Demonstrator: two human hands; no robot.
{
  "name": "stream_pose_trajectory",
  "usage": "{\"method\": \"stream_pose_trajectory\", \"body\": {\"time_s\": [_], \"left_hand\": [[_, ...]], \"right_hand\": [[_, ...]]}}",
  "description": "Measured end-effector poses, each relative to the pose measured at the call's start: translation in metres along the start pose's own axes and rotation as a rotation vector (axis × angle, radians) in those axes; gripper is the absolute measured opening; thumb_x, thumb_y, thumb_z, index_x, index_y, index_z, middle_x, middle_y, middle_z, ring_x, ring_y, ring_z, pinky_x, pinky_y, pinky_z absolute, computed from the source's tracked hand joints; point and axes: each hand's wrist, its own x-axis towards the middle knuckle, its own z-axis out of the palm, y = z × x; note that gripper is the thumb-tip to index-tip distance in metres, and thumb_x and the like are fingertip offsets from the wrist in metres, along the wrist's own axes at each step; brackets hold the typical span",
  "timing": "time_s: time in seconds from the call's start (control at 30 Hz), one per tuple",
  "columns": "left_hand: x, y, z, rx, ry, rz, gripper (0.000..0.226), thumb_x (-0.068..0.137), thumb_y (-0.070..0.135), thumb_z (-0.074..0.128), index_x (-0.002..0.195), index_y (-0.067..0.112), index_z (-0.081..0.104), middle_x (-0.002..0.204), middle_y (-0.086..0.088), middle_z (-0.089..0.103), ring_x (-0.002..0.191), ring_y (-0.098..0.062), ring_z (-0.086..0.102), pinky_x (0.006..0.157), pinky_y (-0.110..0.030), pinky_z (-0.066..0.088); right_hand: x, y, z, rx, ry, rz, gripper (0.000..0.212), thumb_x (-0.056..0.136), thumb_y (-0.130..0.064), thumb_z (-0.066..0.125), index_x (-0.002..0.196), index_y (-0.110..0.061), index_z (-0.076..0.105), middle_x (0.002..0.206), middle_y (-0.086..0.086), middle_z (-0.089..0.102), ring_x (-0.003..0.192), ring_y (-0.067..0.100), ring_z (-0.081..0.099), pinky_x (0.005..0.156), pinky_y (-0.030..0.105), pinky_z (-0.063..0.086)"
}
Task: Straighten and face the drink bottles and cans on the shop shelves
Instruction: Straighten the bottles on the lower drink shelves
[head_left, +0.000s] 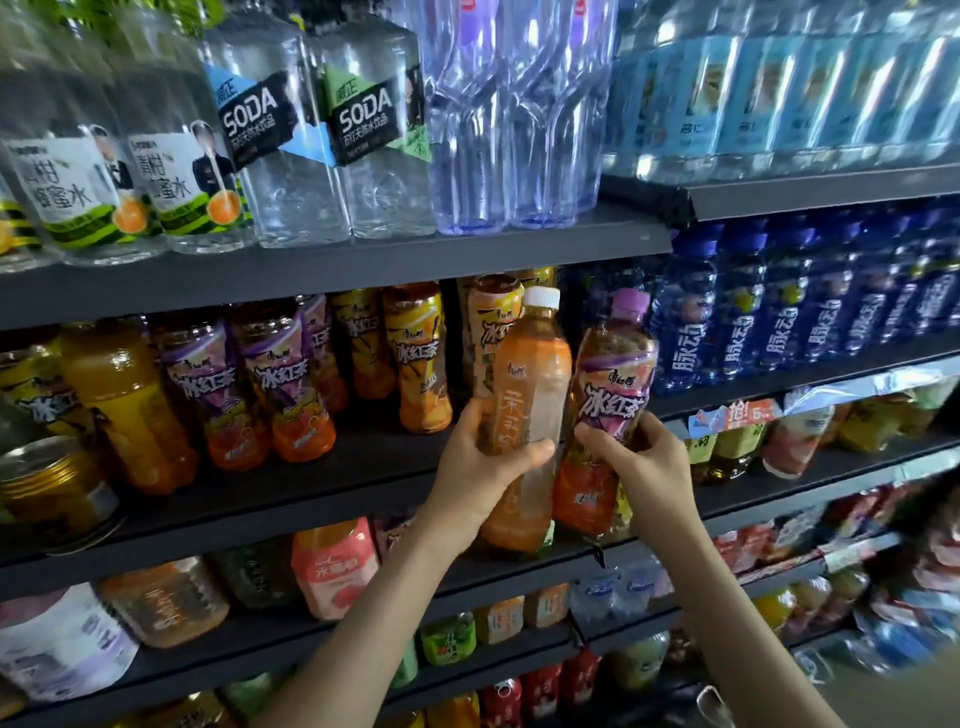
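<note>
My left hand (485, 462) grips an orange tea bottle with a white cap (530, 384) at the front edge of the middle shelf (311, 493). Right beside it, my right hand (641, 462) holds an iced-tea bottle with a purple cap and purple label (613, 374), its label facing me. Both bottles stand roughly upright and close together, almost touching. Behind them is another iced-tea bottle (491, 332). To the left, several iced-tea bottles (280, 384) with purple and yellow labels stand further back on the same shelf.
Soda bottles (332, 135) and clear water bottles (498, 114) fill the shelf above. Blue drink bottles (779, 312) line the right-hand shelf. A tin can (47, 483) sits at the far left. Lower shelves hold juice bottles (337, 566) and small cans (540, 691).
</note>
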Motion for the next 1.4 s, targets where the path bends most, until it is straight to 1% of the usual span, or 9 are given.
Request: {"method": "stream_pose_trajectory", "body": {"time_s": [0.17, 0.27, 0.33, 0.43, 0.77, 1.0, 1.13, 1.27, 1.4], "left_hand": [[0.014, 0.007, 0.027, -0.217, -0.165, -0.099, 0.044, 0.067, 0.029, 0.073, 0.109, 0.025, 0.062, 0.098, -0.004, 0.071, 0.090, -0.020, 0.069, 0.073, -0.032, 0.057], [0.009, 0.006, 0.036, -0.361, -0.237, -0.237, 0.039, 0.066, 0.026, 0.074, 0.102, 0.018, 0.062, 0.082, -0.004, 0.073, 0.072, -0.015, 0.070, 0.060, -0.028, 0.057], [0.004, 0.003, 0.036, -0.431, -0.253, -0.324, 0.062, 0.050, 0.036, 0.085, 0.104, 0.017, 0.062, 0.082, -0.006, 0.074, 0.073, -0.018, 0.071, 0.061, -0.029, 0.057], [-0.003, -0.008, 0.020, -0.463, -0.176, -0.395, 0.100, 0.020, 0.054, 0.091, 0.109, 0.016, 0.063, 0.092, -0.010, 0.073, 0.081, -0.022, 0.071, 0.068, -0.035, 0.055], [-0.052, -0.007, -0.103, -0.477, -0.026, -0.361, 0.111, 0.013, 0.053, 0.091, 0.113, 0.014, 0.059, 0.083, -0.006, 0.073, 0.074, -0.018, 0.069, 0.068, -0.035, 0.049], [-0.097, 0.003, -0.224, -0.529, 0.007, -0.368, 0.088, -0.004, 0.042, 0.091, 0.076, 0.011, 0.075, 0.071, -0.010, 0.072, 0.061, -0.021, 0.070, 0.055, -0.031, 0.055], [-0.117, -0.003, -0.285, -0.519, 0.075, -0.354, 0.112, 0.005, 0.045, 0.094, 0.107, 0.008, 0.064, 0.083, -0.011, 0.072, 0.074, -0.025, 0.069, 0.074, -0.041, 0.051], [-0.136, 0.007, -0.321, -0.603, 0.076, -0.274, 0.077, -0.005, 0.041, 0.092, 0.064, 0.012, 0.077, 0.065, -0.009, 0.070, 0.056, -0.020, 0.069, 0.048, -0.029, 0.055], [-0.153, 0.013, -0.347, -0.653, 0.113, -0.180, 0.069, -0.002, 0.047, 0.091, 0.058, 0.017, 0.076, 0.059, -0.004, 0.068, 0.052, -0.016, 0.067, 0.047, -0.025, 0.054]], "right_hand": [[0.012, -0.010, -0.036, 0.001, -0.060, 0.006, 0.030, 0.071, -0.021, 0.082, 0.096, -0.016, 0.067, 0.088, 0.002, 0.073, 0.083, 0.023, 0.070, 0.064, 0.032, 0.055], [0.013, -0.005, -0.042, -0.068, -0.164, 0.046, 0.043, 0.060, -0.031, 0.082, 0.097, -0.015, 0.068, 0.090, 0.005, 0.073, 0.085, 0.025, 0.070, 0.074, 0.040, 0.057], [0.014, -0.001, -0.039, -0.111, -0.205, 0.065, 0.047, 0.058, -0.031, 0.083, 0.099, -0.016, 0.066, 0.090, 0.003, 0.073, 0.084, 0.021, 0.070, 0.077, 0.041, 0.058], [0.013, 0.006, -0.025, -0.147, -0.277, 0.089, 0.046, 0.066, -0.023, 0.085, 0.105, -0.016, 0.061, 0.092, 0.001, 0.073, 0.082, 0.018, 0.070, 0.077, 0.043, 0.058], [-0.026, 0.020, 0.105, -0.332, -0.453, 0.044, 0.060, 0.050, -0.063, 0.076, 0.098, -0.030, 0.060, 0.093, -0.006, 0.071, 0.086, 0.013, 0.068, 0.081, 0.045, 0.055], [-0.083, 0.008, 0.220, -0.493, -0.527, -0.097, 0.048, 0.077, -0.053, 0.067, 0.103, -0.013, 0.058, 0.099, 0.001, 0.062, 0.088, 0.015, 0.060, 0.080, 0.038, 0.050], [-0.106, 0.013, 0.270, -0.428, -0.562, -0.056, 0.046, 0.081, -0.060, 0.052, 0.095, -0.017, 0.060, 0.095, 0.002, 0.063, 0.089, 0.017, 0.060, 0.080, 0.039, 0.048], [-0.123, 0.007, 0.305, -0.231, -0.566, 0.034, 0.039, 0.091, -0.051, 0.044, 0.096, -0.019, 0.065, 0.099, -0.001, 0.069, 0.098, 0.015, 0.064, 0.085, 0.035, 0.048], [-0.125, 0.002, 0.340, -0.018, -0.469, 0.074, 0.040, 0.096, -0.048, 0.044, 0.092, -0.017, 0.069, 0.091, 0.003, 0.071, 0.089, 0.015, 0.065, 0.080, 0.030, 0.049]]}}
